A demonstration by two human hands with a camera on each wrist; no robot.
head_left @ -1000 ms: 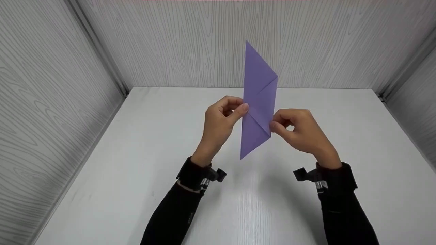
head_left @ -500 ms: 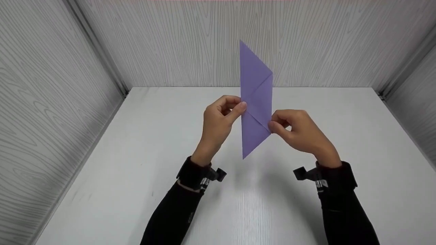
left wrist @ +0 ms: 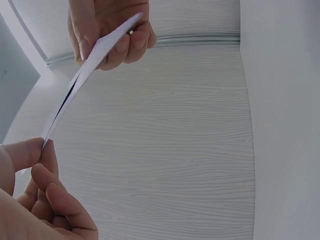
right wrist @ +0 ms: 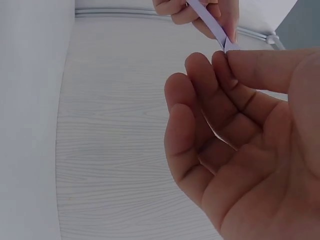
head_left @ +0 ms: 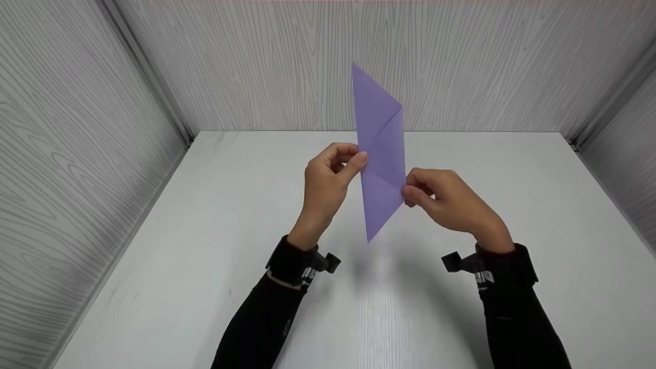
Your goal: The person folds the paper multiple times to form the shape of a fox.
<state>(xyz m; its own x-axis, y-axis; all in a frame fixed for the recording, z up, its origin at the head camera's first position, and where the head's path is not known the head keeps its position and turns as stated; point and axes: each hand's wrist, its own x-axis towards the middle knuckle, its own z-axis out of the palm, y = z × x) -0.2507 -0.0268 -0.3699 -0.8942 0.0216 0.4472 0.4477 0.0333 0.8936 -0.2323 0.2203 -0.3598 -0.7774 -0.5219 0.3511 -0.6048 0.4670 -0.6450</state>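
A folded sheet of purple paper (head_left: 382,148) stands nearly upright above the table, long and pointed at top and bottom. Two diagonal fold lines cross its face. My left hand (head_left: 328,184) pinches its long left edge between thumb and fingers, a little above the middle. At the lower right edge, near the corner, my right hand (head_left: 446,200) pinches it with thumb and forefinger. In the left wrist view the paper (left wrist: 85,70) appears edge-on, with a dark narrow gap between its layers. The right wrist view shows only a strip of the paper (right wrist: 207,20) beyond the right fingertips.
A white tabletop (head_left: 230,215) lies under both hands, with soft shadows on it. Wood-grained panels wall it in at the back (head_left: 277,66), the left (head_left: 61,154) and the right. Each wrist wears a black strap with a small camera mount (head_left: 328,263).
The paper has swung slightly, its top tip moving left and its bottom tip a little right. The right hand has shifted slightly left and down; the left hand has barely moved.
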